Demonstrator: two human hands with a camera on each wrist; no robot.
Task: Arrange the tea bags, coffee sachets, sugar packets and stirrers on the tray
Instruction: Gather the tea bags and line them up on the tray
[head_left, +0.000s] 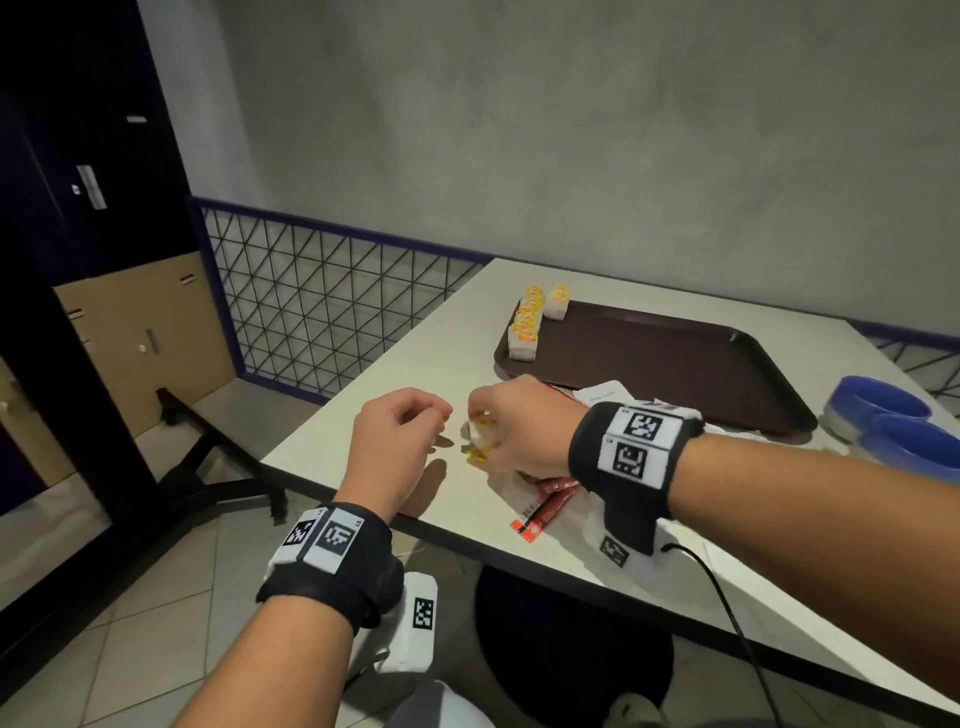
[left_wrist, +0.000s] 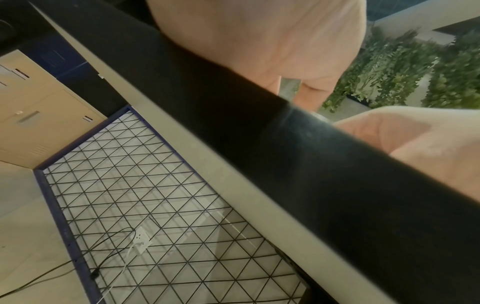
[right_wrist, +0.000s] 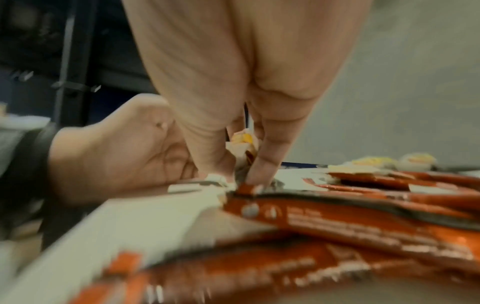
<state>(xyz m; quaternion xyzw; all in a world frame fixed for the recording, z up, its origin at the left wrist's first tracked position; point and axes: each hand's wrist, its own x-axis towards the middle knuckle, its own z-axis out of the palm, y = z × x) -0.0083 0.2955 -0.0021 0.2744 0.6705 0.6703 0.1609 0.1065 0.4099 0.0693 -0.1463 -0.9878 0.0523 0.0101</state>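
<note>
Pinching tea bag, right hand; left hand curled, grip hidden.

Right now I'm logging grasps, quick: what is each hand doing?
Left hand: fingers curled, nothing seen in them.
Right hand: fingers pinch a tea bag on the table.

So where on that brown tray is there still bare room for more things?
Most of the brown tray is bare: everything right of the yellow-tagged tea bags lined along its left end. The crowded part is the table in front of it, where the right hand picks among red sachets and white packets.
</note>
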